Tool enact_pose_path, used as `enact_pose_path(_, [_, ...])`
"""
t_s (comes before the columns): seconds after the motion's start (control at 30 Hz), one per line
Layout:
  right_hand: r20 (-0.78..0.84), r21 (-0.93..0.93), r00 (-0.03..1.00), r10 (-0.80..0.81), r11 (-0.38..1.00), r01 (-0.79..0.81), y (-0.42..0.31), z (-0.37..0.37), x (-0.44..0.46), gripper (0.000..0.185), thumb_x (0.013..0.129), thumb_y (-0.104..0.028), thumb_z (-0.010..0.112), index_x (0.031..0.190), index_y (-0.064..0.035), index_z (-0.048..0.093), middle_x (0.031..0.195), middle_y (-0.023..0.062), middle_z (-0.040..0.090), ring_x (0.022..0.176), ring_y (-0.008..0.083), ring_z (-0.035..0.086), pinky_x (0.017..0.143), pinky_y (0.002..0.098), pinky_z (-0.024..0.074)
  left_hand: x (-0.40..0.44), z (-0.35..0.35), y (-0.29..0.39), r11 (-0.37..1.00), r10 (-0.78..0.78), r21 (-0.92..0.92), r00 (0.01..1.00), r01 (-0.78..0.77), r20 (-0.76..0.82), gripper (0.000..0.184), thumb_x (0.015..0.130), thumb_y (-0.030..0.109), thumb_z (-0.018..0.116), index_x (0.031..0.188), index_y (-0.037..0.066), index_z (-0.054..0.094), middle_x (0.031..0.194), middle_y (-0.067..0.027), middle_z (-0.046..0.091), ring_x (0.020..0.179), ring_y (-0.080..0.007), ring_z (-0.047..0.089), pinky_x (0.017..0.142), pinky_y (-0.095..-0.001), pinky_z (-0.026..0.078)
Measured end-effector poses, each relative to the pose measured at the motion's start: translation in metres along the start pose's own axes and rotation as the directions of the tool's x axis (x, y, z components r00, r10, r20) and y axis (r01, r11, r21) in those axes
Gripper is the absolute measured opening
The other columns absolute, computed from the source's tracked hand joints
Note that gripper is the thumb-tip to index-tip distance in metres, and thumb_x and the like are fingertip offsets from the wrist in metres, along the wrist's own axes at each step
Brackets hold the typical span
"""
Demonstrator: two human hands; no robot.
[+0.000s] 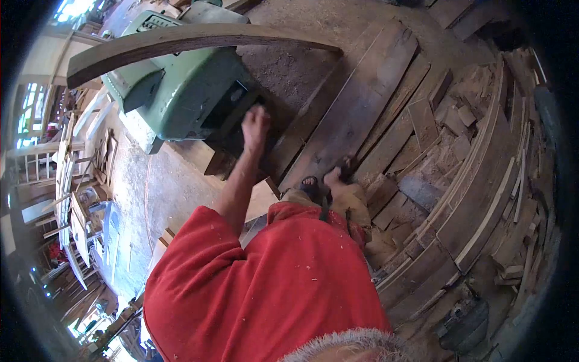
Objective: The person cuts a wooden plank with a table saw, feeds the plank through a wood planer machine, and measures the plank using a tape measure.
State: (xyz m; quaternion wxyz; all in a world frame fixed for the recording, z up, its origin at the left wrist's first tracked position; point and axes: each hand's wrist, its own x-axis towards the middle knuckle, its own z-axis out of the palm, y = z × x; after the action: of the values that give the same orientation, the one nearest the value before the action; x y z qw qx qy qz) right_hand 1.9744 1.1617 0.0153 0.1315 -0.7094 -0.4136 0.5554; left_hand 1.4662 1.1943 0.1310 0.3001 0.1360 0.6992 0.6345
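Observation:
My left hand (256,125) is closed in a fist beside the dark recessed side of a green machine (190,93). Whether its curled fingers grip anything is too small to tell. Over the machine extends a long curved wooden beam (199,37), with both ends projecting beyond the green body. My left forearm reaches out from a red sleeve. My right hand does not show in the view.
Wide planks (356,108) lie on the ground by my sandalled feet (310,186). At the right are long boards (476,193) and scattered offcuts (425,120). A dusty floor (175,193) and more timber (72,211) show at the left.

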Motion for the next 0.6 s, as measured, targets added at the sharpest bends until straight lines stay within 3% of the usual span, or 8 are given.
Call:
enact_pose_path(0.07, [0.046,-0.028,0.999,0.006,1.000,-0.005,-0.005,0.003,0.014,0.045,0.086,-0.029,0.073,0.118,0.0002,0.059,0.105,0.0141,0.067,0.085,0.0296,0.065,0.074,0.0454,0.0531,0.037,0.012,0.062,0.973,0.230,0.055,0.936,-0.223,-0.266,0.027,0.098,0.028,0.062,0.105,0.002,0.063,0.078,0.0000,0.056,0.067,-0.0084,0.051,0.059,-0.0246,0.044])
enact_pose_path(0.13, [0.084,-0.059,0.996,0.006,0.998,-0.001,-0.010,0.005,0.030,0.044,0.086,-0.028,0.072,0.117,0.0004,0.059,0.104,0.0137,0.067,0.084,0.0291,0.065,0.073,0.0448,0.0531,0.098,0.001,0.081,0.950,0.252,-0.088,0.905,-0.298,-0.343,0.041,0.099,0.029,0.062,0.123,-0.004,0.059,0.108,-0.0100,0.067,0.096,-0.0140,0.060,0.079,-0.0292,0.048])
enact_pose_path(0.2, [0.123,-0.089,0.992,0.002,0.996,0.009,-0.015,0.004,0.048,0.043,0.087,-0.028,0.072,0.115,0.0006,0.060,0.103,0.0133,0.067,0.082,0.0286,0.065,0.072,0.0443,0.0531,0.150,-0.003,0.114,0.850,0.511,0.143,0.728,-0.507,-0.457,0.043,0.098,0.029,0.064,0.121,-0.006,0.058,0.113,-0.0131,0.066,0.098,-0.0188,0.060,0.083,-0.0328,0.049])
enact_pose_path(0.33, [0.200,-0.170,0.980,-0.019,0.984,0.054,-0.031,-0.007,0.091,0.040,0.087,-0.028,0.071,0.113,0.0010,0.061,0.100,0.0125,0.068,0.079,0.0276,0.065,0.069,0.0433,0.0532,0.206,-0.015,0.162,0.833,0.530,0.063,0.758,-0.550,-0.380,0.045,0.089,0.026,0.076,0.115,-0.005,0.057,0.112,-0.0124,0.065,0.091,-0.0200,0.062,0.078,-0.0345,0.052])
enact_pose_path(0.4, [0.232,-0.208,0.972,-0.039,0.974,0.089,-0.043,-0.017,0.116,0.038,0.088,-0.027,0.070,0.112,0.0012,0.061,0.099,0.0122,0.068,0.078,0.0271,0.065,0.068,0.0427,0.0532,0.218,-0.002,0.177,0.845,0.347,-0.008,0.560,-0.534,-0.752,0.052,0.085,0.026,0.080,0.120,-0.004,0.056,0.116,-0.0126,0.064,0.096,-0.0233,0.062,0.081,-0.0377,0.053])
enact_pose_path(0.43, [0.243,-0.219,0.968,-0.053,0.970,0.108,-0.049,-0.023,0.130,0.038,0.088,-0.027,0.070,0.111,0.0013,0.061,0.098,0.0120,0.068,0.077,0.0268,0.065,0.068,0.0425,0.0532,0.224,-0.006,0.181,0.920,0.151,-0.109,0.595,-0.377,-0.789,0.060,0.084,0.027,0.081,0.128,-0.003,0.053,0.121,-0.0123,0.062,0.104,-0.0245,0.061,0.086,-0.0405,0.053])
enact_pose_path(0.6, [0.218,-0.321,0.972,-0.084,0.935,0.152,-0.075,-0.088,0.194,0.035,0.089,-0.026,0.068,0.108,0.0019,0.063,0.095,0.0110,0.069,0.073,0.0256,0.065,0.064,0.0412,0.0533,0.245,-0.002,0.171,0.916,0.112,-0.140,0.573,-0.377,-0.812,0.066,0.083,0.026,0.081,0.134,-0.002,0.049,0.128,-0.0124,0.060,0.110,-0.0252,0.060,0.096,-0.0421,0.051])
